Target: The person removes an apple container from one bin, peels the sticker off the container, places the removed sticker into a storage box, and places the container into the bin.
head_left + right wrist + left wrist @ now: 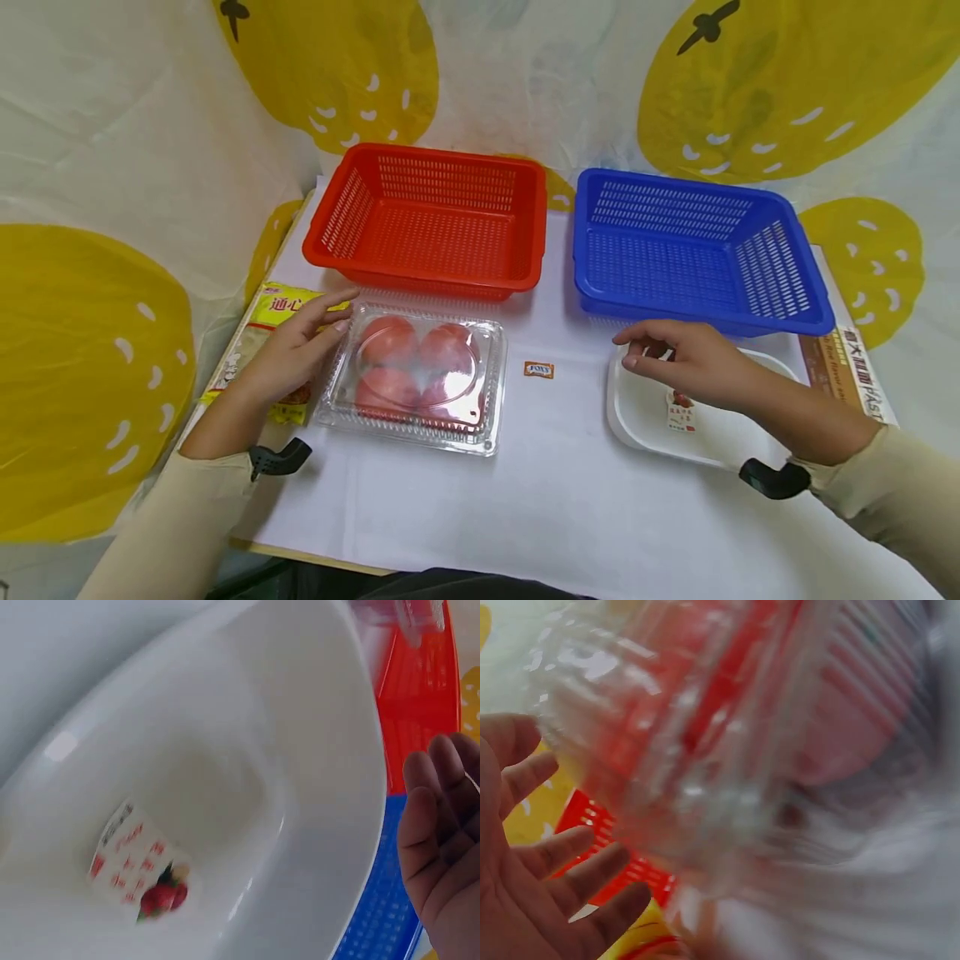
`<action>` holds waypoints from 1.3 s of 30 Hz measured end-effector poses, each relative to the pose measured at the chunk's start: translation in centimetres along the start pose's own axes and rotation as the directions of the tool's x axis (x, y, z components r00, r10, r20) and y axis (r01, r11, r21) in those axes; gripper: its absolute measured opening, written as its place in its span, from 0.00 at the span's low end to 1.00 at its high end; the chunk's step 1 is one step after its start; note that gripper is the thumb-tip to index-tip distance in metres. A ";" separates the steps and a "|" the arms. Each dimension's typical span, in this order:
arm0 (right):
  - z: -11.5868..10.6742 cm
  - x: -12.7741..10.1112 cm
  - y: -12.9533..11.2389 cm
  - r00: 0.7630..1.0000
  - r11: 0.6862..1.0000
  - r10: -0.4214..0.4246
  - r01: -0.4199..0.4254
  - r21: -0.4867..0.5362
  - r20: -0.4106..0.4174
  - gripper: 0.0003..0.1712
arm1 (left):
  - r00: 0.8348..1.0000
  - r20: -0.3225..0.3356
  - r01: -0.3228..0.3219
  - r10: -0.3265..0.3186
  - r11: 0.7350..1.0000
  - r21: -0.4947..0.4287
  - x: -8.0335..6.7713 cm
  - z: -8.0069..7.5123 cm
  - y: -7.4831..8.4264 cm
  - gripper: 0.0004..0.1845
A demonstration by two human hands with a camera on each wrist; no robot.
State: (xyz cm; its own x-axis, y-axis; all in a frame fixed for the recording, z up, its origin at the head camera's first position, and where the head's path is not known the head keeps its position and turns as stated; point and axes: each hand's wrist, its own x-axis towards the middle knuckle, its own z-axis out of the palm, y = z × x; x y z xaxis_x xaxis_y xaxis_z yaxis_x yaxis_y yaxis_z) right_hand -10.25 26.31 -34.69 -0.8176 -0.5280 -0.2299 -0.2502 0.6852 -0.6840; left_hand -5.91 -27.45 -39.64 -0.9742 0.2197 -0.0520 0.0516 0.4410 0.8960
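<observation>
A clear plastic clamshell box (487,417) holds several round red fruits (386,387). Beside its left edge is my left hand (300,342), its fingers spread and nothing in its grasp; whether the thumb touches the box cannot be told. In the left wrist view the box (697,787) looms blurred before the hand (547,870). My right hand (686,358) hovers above a white tray (637,421), fingers loosely bent and holding nothing. In this tray lies a small white packet (680,412) printed with red fruit, clearer as a packet (142,866) in the right wrist view.
A red basket (427,283) and a blue basket (690,312) stand along the back. Between box and tray lies a small orange wrapped sweet (538,369). A yellow food bag (288,304) is at the left, a brown pasta package (832,358) at the right.
</observation>
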 end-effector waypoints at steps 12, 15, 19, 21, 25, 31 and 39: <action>3.9 2.0 -3.4 0.998 0.976 0.051 -0.040 0.212 -0.046 0.27 | 0.985 -0.175 0.020 -0.006 0.997 0.079 0.3 -2.0 1.5 0.29; 5.1 2.3 -4.1 0.996 0.949 0.069 -0.050 0.311 -0.051 0.30 | 0.964 -0.263 0.055 -0.035 0.996 0.068 0.9 -2.3 1.9 0.27; 6.6 3.0 -5.0 0.996 0.895 0.072 -0.040 0.444 -0.055 0.33 | 0.920 -0.384 0.105 -0.076 0.993 0.056 1.6 -3.1 2.2 0.27; 7.3 3.6 -5.4 0.996 0.866 0.067 -0.028 0.499 -0.059 0.34 | 0.905 -0.411 0.140 -0.106 0.989 0.053 1.9 -3.7 2.2 0.28; 8.4 5.1 -6.1 0.996 0.831 0.040 0.007 0.556 -0.074 0.36 | 0.909 -0.384 0.181 -0.159 0.983 0.020 2.7 -4.9 1.8 0.31; 9.9 7.4 -6.4 0.997 0.763 0.048 -0.001 0.646 -0.055 0.35 | 0.934 -0.302 0.168 -0.191 0.981 -0.101 4.8 -5.5 0.4 0.32; 12.6 8.8 -6.5 0.997 0.788 0.061 -0.025 0.615 -0.037 0.42 | 0.962 -0.208 0.130 -0.179 0.964 -0.231 6.2 -6.5 -1.6 0.32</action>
State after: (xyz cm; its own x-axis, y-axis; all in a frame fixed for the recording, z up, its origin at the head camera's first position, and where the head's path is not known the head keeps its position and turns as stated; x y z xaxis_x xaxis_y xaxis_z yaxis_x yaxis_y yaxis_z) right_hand -9.33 10.90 -40.99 -0.8502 -0.4659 -0.2452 0.1421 0.2454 -0.9590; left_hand -13.44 -32.42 -38.52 -0.9917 -0.0491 -0.1186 -0.1272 0.2526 0.9592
